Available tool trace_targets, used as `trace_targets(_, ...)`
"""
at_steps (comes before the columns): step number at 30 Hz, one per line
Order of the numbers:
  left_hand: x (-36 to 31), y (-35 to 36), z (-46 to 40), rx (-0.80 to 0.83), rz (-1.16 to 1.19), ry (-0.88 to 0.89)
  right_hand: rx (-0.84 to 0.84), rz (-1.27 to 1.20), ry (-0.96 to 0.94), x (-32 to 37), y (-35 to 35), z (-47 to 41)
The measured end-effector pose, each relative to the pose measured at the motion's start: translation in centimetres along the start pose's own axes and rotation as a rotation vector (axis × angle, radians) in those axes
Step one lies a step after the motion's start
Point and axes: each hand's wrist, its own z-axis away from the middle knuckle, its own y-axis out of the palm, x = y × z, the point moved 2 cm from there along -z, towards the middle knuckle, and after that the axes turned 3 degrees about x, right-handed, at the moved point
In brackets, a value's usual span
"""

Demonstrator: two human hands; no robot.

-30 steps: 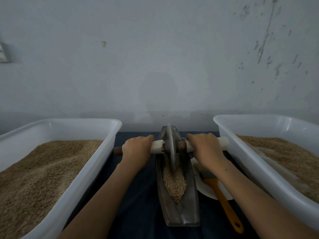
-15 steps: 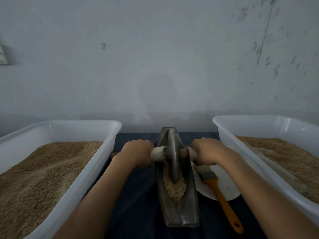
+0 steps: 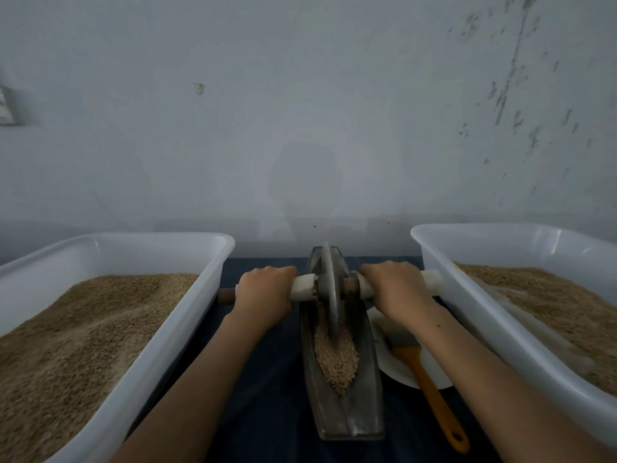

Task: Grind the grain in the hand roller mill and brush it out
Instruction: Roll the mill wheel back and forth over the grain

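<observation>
— Where's the grain?
— In the long grey metal trough [image 3: 344, 412], under the grey disc wheel [image 3: 329, 289].
— The hands?
— Left hand [image 3: 263, 292] and right hand [image 3: 397, 289] each wrap fingers round the white-sleeved axle handle [image 3: 302, 290].

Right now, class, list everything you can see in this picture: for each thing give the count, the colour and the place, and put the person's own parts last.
tubs: two, white, left and right of the trough, both holding tan grain
trough: one, dark grey metal, centre of the dark blue cloth, pointing away from the person
grain in trough: one pile, tan, near half of the trough
wheel: one, grey disc, standing on edge in the trough
axle handle: one, white sleeves over a brown rod, through the wheel
plate: one, white, right of the trough
brush: one, orange handle, lying across the plate
left hand: one, grip on the left sleeve
right hand: one, grip on the right sleeve
</observation>
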Motion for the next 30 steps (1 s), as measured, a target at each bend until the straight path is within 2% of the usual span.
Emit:
trace_targets(6, 0.0, -0.7, -0.2, 0.303, 0.0, 0.036, 0.286, -0.007, 0.001, -0.2, -0.9, 0.1)
trace_targets(9, 0.0, -0.8, -0.1, 0.369, 0.022, 0.041, 0.325, 0.002, 0.005, -0.1, -1.0, 0.1)
trace_targets(12, -0.1, -0.7, -0.1, 0.314, 0.001, 0.029, 0.279, -0.005, 0.017, -0.2, -0.6, -0.2)
trace_targets(16, -0.3, -0.6, -0.2, 0.117, -0.021, 0.037, 0.19, -0.027, 0.033, -0.6, 0.0, -0.4)
trace_targets(22, -0.1, 0.3, 0.2, -0.075, 0.024, 0.007, -0.112, -0.002, 0.004, 0.0, 0.6, -0.1)
trace_targets(26, 0.1, 0.4, 0.0, -0.04, 0.022, 0.009, -0.092, -0.002, -0.008, 0.0, 0.4, 0.1)
trace_targets(30, 0.2, 0.0, -0.4, 0.122, -0.011, 0.035, 0.092, -0.004, -0.01, -0.3, -0.2, -0.1)
